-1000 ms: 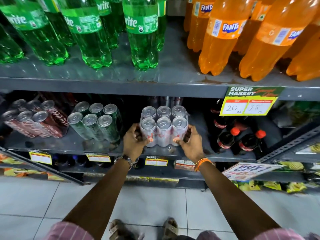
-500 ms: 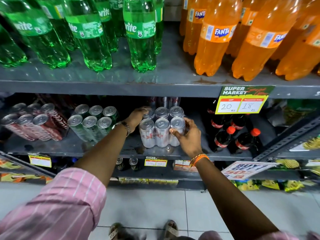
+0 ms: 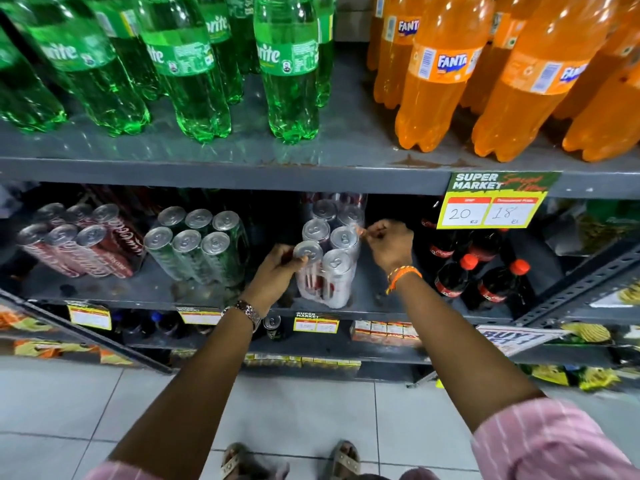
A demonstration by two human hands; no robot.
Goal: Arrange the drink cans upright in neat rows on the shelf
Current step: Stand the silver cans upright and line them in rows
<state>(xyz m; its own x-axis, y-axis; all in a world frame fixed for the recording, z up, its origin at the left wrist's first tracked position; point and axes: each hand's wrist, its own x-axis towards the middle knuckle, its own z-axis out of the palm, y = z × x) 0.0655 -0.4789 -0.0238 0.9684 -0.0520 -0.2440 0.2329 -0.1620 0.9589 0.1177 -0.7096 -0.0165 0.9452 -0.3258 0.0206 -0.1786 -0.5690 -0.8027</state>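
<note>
A shrink-wrapped pack of silver cans (image 3: 332, 271) stands upright on the middle grey shelf (image 3: 381, 303), now turned so it runs front to back, two cans wide. My left hand (image 3: 277, 271) grips the front-left can of the pack near its top. My right hand (image 3: 388, 244) pinches the clear wrap at the pack's upper right side. To the left stand a wrapped pack of green cans (image 3: 197, 247) and a wrapped pack of red cola cans (image 3: 83, 244), both leaning in this wide view.
Small dark cola bottles (image 3: 485, 275) with red caps stand right of the silver pack. The upper shelf carries large green Sprite bottles (image 3: 187, 74) and orange Fanta bottles (image 3: 436, 84). A yellow price tag (image 3: 491, 206) hangs from its edge. Lower shelves hold cans and small boxes.
The silver pack has been rotated from three cans wide to two cans wide. My left hand came from the pack's back left to its front-left can; my right hand rose to the wrap.
</note>
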